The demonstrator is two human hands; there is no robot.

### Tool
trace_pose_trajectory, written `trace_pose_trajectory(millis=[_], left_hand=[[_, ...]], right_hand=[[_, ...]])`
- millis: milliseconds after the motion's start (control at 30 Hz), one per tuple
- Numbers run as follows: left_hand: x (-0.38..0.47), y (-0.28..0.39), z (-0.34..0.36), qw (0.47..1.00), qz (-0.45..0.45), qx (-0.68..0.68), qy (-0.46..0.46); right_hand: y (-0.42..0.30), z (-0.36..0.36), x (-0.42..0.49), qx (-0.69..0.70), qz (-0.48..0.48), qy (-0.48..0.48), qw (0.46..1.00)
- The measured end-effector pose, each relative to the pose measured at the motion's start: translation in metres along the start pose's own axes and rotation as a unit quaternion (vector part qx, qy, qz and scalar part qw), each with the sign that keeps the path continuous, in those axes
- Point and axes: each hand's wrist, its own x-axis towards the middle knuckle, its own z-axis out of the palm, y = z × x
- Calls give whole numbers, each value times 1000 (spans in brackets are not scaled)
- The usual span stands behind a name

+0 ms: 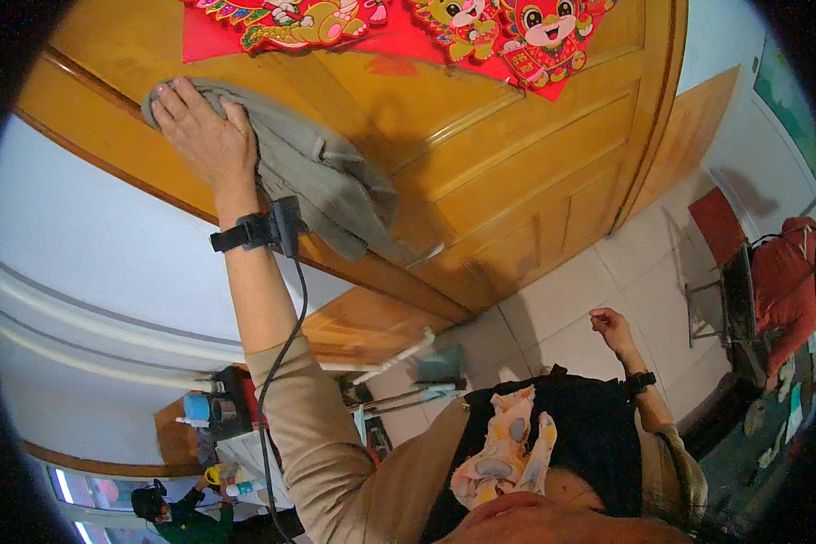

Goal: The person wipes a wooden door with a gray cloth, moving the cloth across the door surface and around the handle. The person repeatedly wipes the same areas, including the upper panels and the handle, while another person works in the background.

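Note:
My left hand (207, 139) lies flat on a grey cloth (319, 160), pressing it against a yellow-brown wooden door (489, 183) near its left edge. The rest of the cloth hangs down to the right of the hand. A black strap with a small device and a cable is around the left wrist. Low on the right, my right hand (612, 330) is held off the door, its fingers loosely curled and no object seen in it; a black band circles that wrist. Red festive paper decorations (476, 30) with cartoon figures are on the door above.
Pale floor tiles (578, 292) lie below the door. To the right stands a folding chair (710, 306) beside red cloth (785, 285). A blue-green dustpan (438, 364) is on the floor. At lower left another person (177, 513) is by a table with containers.

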Motion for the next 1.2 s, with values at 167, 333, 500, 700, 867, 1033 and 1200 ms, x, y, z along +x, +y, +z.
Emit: trace_pose_trajectory(millis=[167,333,500,700,867,1033,1200], left_hand=[[-23,17,15,998,-54,-1,10],[-108,68,14,984,-101,-1,-144],[-228,104,7,986,21,14,-165],[-251,113,-34,938,-183,-169,-242],[-210,125,-73,343,-684,-618,-180],[-188,169,-121,153,-633,-730,-208],[-230,199,-130,333,-548,-682,-351]], right_hand=[[-1,-7,-1,-39,-25,9,999],[2,-6,-3,-10,-3,-8,1000],[5,-4,1,-16,-22,-29,999],[-12,2,3,-87,-56,-80,991],[-88,40,10,-78,-108,-113,985],[-185,125,12,52,-305,-136,941],[-222,152,-5,224,-130,-263,929]])
